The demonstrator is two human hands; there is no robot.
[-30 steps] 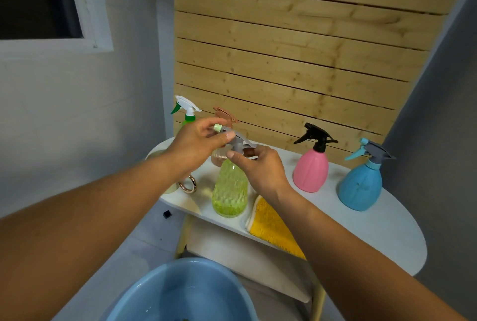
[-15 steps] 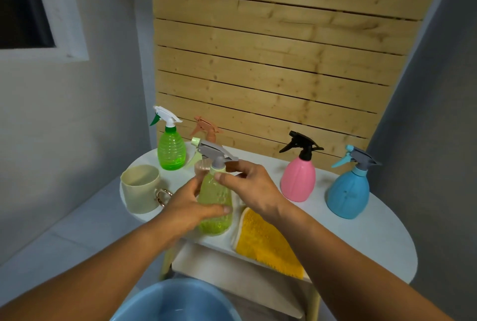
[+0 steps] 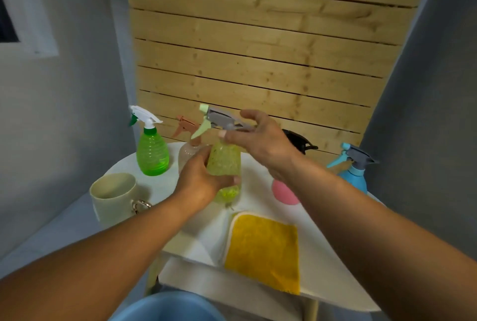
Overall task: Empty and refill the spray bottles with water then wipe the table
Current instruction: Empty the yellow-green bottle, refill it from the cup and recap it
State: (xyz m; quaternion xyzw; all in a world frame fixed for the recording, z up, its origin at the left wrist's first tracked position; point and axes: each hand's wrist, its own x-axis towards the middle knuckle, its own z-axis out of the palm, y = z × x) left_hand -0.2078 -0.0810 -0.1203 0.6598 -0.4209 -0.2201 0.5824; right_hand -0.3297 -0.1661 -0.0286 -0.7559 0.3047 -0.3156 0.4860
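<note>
My left hand (image 3: 200, 182) grips the body of a yellow-green spray bottle (image 3: 225, 162), held up above the white table (image 3: 322, 264). My right hand (image 3: 260, 140) pinches the bottle's grey trigger head (image 3: 223, 122) at the neck. A bright green spray bottle (image 3: 152, 153) and a clear one with a peach trigger (image 3: 188, 150) stand at the back left. The pink bottle (image 3: 284, 195) with its black trigger is mostly hidden behind my right forearm. A blue bottle (image 3: 355, 175) stands at the back right. A yellow cloth (image 3: 263, 248) lies at the table's front.
A cream mug (image 3: 113, 199) with a metal ring handle stands at the table's left edge. A blue basin (image 3: 167, 307) sits on the floor below, near the frame's bottom edge. A wooden slat panel backs the table; grey walls close in left and right.
The yellow-green bottle has risen off the table. My left hand went from the trigger head down to the body and now grips it; my right hand stays at the neck.
</note>
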